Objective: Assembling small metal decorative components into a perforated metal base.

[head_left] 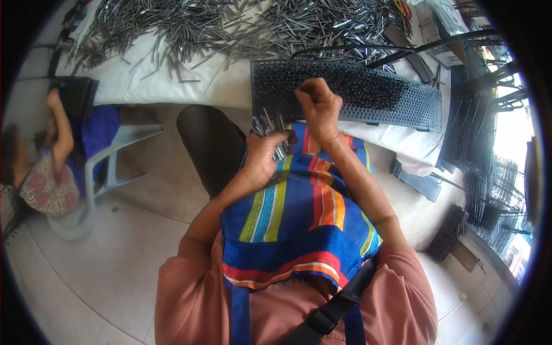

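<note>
My left hand (261,158) is closed around a loose bunch of thin metal strips (280,150), whose ends fan out above and below the fingers. It is above my lap, just short of the table edge. A long black perforated panel (422,104) lies on the near side of the table, its mesh full of small round holes. Over the panel's left part is my right hand (320,109), with thumb and fingers pinched together. Whatever those fingertips may hold is too small to make out. A striped blue apron (322,201) covers my lap.
A wide heap of metal strips (190,26) covers the far side of the white-covered table (218,83). At left, another person (49,190) sits on a white plastic chair (92,178) beside a dark panel (77,95). Black racks (489,155) stand at right.
</note>
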A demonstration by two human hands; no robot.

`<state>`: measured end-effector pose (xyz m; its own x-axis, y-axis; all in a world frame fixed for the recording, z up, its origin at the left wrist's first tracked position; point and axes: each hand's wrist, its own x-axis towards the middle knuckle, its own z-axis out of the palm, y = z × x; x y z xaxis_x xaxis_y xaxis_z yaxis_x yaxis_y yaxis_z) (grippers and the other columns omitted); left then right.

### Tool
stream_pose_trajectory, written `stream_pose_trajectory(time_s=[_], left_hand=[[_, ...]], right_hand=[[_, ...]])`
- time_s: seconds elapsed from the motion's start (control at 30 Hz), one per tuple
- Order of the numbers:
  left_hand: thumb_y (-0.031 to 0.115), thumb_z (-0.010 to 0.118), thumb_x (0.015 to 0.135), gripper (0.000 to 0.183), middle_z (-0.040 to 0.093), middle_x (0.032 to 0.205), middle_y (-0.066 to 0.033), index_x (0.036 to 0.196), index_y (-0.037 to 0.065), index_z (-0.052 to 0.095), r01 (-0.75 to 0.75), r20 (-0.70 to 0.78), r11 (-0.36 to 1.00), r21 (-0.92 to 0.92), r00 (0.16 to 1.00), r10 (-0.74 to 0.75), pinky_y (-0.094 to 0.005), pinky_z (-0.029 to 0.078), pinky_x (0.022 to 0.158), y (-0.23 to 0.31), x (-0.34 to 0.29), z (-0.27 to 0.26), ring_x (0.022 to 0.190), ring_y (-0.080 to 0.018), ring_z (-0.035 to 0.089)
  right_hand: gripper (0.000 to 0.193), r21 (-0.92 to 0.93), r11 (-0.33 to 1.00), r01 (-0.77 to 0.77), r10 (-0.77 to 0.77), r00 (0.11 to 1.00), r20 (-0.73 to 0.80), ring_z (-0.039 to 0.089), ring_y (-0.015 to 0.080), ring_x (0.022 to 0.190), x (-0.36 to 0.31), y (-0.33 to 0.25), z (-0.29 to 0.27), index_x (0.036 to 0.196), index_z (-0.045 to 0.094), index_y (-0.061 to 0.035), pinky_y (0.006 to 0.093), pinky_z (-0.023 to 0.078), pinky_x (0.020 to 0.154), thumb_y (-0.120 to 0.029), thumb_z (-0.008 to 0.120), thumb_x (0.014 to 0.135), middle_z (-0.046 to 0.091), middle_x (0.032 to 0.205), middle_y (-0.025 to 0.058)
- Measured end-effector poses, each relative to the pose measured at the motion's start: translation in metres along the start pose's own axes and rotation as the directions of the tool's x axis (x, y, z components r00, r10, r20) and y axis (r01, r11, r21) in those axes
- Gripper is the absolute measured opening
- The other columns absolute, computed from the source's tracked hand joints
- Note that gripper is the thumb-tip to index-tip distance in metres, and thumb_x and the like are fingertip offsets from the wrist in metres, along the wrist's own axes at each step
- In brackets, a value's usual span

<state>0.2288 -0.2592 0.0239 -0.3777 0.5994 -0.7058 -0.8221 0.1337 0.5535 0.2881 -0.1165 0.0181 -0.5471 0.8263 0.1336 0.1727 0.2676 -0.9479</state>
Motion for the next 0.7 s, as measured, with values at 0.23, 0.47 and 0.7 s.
stream_pose_trajectory(time_s=[0.23,0.47,0.7], left_hand=[[0.005,0.064,0.082,0.023,0.068,0.089,-0.0114,0.104,0.001,0.066,0.048,0.003,0.996,-0.082,0.999,-0.048,-0.0321,0.053,0.063,-0.001,0.007,-0.01,0.075,-0.0221,0.067],[0.005,0.065,0.082,0.022,0.068,0.086,-0.01,0.103,0.002,0.066,0.057,-0.013,0.996,-0.071,0.998,-0.058,-0.0318,0.052,0.061,0.0,0.007,-0.01,0.073,-0.0214,0.067],[0.004,0.063,0.082,0.018,0.068,0.087,-0.0109,0.1,0.002,0.065,0.051,0.074,0.993,-0.107,0.996,-0.043,-0.0334,0.053,0.061,0.001,0.006,-0.009,0.074,-0.0224,0.067]], right_hand=[[0.011,-0.111,0.988,0.111,-0.106,0.993,0.043,0.064,0.0274,0.065,0.002,-0.01,0.003,0.082,0.063,-0.0062,0.0327,0.05,0.058,-0.004,0.07,0.074,0.063,0.074,0.0099],[0.013,-0.415,0.758,0.503,-0.412,0.863,0.294,0.064,0.0286,0.07,0.0,-0.007,-0.001,0.084,0.067,-0.0088,0.0353,0.051,0.061,-0.009,0.07,0.071,0.064,0.092,0.0065],[0.017,-0.185,0.958,0.219,-0.142,0.923,0.359,0.065,0.0254,0.07,-0.019,-0.013,-0.014,0.086,0.068,-0.0055,0.0319,0.051,0.06,-0.01,0.072,0.07,0.062,0.087,0.0097]])
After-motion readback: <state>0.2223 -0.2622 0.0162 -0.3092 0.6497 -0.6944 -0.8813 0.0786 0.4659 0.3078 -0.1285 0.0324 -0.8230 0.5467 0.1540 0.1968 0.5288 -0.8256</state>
